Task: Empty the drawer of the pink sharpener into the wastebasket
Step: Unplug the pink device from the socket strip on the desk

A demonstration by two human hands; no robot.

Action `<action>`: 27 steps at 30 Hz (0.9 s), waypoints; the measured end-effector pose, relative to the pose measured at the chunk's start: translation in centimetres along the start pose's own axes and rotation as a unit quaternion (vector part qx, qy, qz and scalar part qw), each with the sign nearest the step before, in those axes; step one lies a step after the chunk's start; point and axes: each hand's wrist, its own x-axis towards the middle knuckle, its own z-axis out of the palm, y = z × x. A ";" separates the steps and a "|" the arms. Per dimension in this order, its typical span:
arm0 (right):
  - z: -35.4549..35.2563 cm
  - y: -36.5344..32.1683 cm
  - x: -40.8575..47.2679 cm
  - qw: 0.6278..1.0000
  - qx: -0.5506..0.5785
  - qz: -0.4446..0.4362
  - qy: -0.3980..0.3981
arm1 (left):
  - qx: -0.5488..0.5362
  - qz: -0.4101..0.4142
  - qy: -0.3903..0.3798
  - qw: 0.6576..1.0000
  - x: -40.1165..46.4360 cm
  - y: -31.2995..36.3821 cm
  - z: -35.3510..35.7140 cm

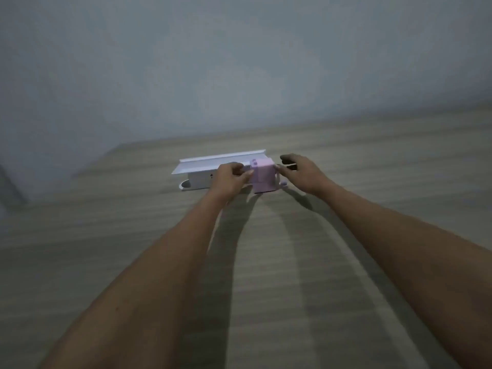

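Both forearms reach far out over the wood-grain table, bare, nearly straight, converging toward the middle of the scene. The picture is dim and soft with blur.

Pink sharpener: a small boxy body standing upright on the table, well away from the near edge. A crank handle sticks out low on its right side. Its drawer cannot be made out.

Left hand: back of the hand up, wrist level, fingers curled in with the thumb reaching right. Thumb and fingertips touch the sharpener's left face near the top; it looks like a pinch on that edge, though blur hides how firm the grip is.

Right hand: palm down, wrist slightly raised, fingers loosely spread and bent, closed on nothing. The thumb tip comes just beside or against the sharpener's upper right edge; contact cannot be told for sure. The other fingers hang above the table, past the sharpener's far right.

Just behind and left of the sharpener lies a long white object, shaped like a shallow tray with a raised lip along its far side, partly hidden by the left hand. Plain grey wall beyond the table.
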 end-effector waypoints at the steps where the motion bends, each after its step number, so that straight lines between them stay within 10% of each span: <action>1: 0.2 0.1 0.2 1.000 0.026 0.005 -0.005 | -0.006 0.004 0.000 1.000 0.4 -0.1 0.3; 27: -3.5 -9.6 -9.5 0.991 0.110 -0.034 -0.069 | -0.041 0.068 0.002 0.997 -9.6 5.4 -5.2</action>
